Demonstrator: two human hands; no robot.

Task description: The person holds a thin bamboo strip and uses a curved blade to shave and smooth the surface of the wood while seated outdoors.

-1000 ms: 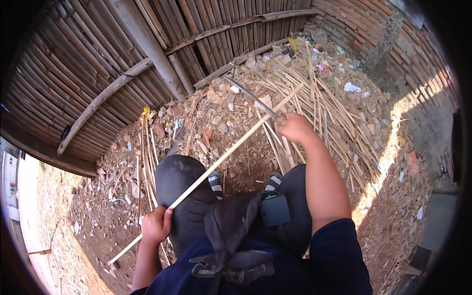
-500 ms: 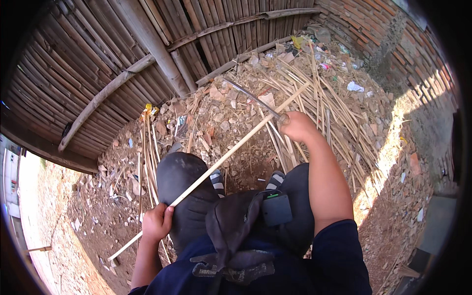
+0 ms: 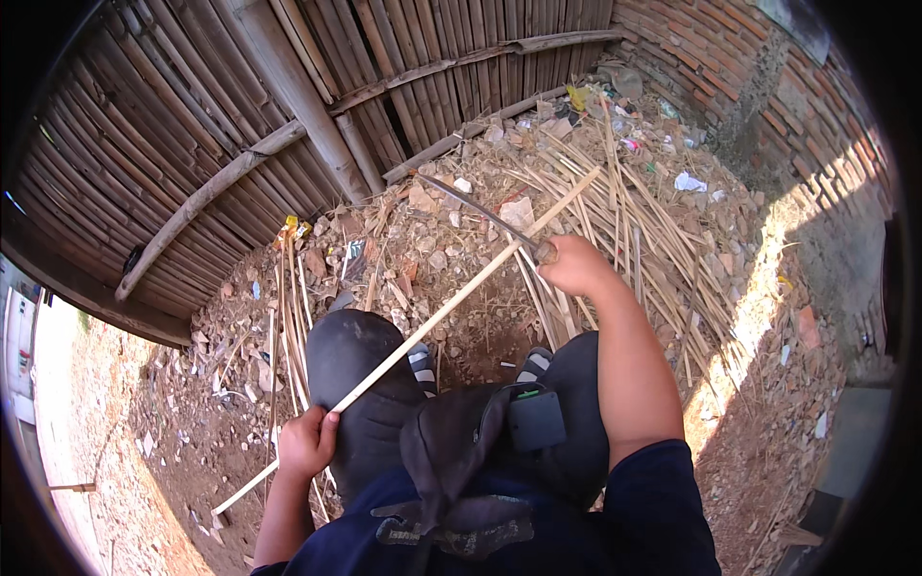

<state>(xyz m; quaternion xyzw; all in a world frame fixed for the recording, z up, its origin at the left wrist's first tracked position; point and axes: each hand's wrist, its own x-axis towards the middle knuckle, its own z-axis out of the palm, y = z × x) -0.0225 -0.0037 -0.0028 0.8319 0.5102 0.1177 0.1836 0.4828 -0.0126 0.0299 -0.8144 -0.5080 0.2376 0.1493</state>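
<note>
A long pale bamboo strip [image 3: 444, 315] runs slantwise across my knees, from the lower left up to the right. My left hand [image 3: 305, 442] is closed around its lower part, beside my left knee. My right hand [image 3: 574, 266] grips the short wooden handle of a long-bladed knife [image 3: 469, 204]. The narrow dark blade points up and to the left, crossing the strip just short of my fist. Whether the edge bites into the strip cannot be made out.
Many split strips [image 3: 663, 250] lie heaped to the right, and a few more strips [image 3: 291, 317] lie left of my knee. Rubble and litter cover the ground. A bamboo wall [image 3: 192, 125] leans over the far left; a brick wall [image 3: 711, 58] stands at the right.
My right hand and the knife have shifted slightly left, and the blade's tip has swung a little lower. The strip and my left hand have hardly moved.
</note>
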